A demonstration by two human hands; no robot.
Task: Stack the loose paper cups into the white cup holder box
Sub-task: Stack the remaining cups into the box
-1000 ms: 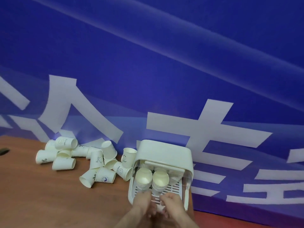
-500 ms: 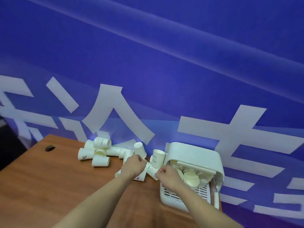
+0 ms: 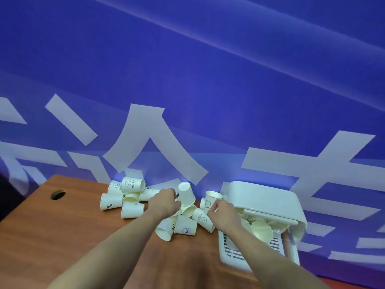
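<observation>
Loose white paper cups (image 3: 133, 202) lie in a heap on the brown wooden table (image 3: 52, 236), low centre of frame, most tipped on their sides, some printed "HELLO" with a smiley. One cup stands upside down (image 3: 186, 193) at the middle of the heap; another stands upright, mouth up (image 3: 211, 202), just right of it. Two cups lie at the near edge of the heap (image 3: 184, 226), mouths toward the lower left

White plastic cup holder box (image 3: 263, 200) sits at the lower right, beside the heap, front open, slotted tray drawn forward. Stacked cups (image 3: 261, 228) lie inside it, mouths facing the camera

Left hand (image 3: 164, 202) is over the middle of the heap, fingers curled, touching the upside-down cup; grip on a cup cannot be told. Right hand (image 3: 221, 211) is between the heap and the box, fingers curled at the upright cup's side; whether it holds it cannot be told

Round cable hole (image 3: 58, 193) in the table at left. Blue banner with large white characters (image 3: 187, 80) fills the upper frame
</observation>
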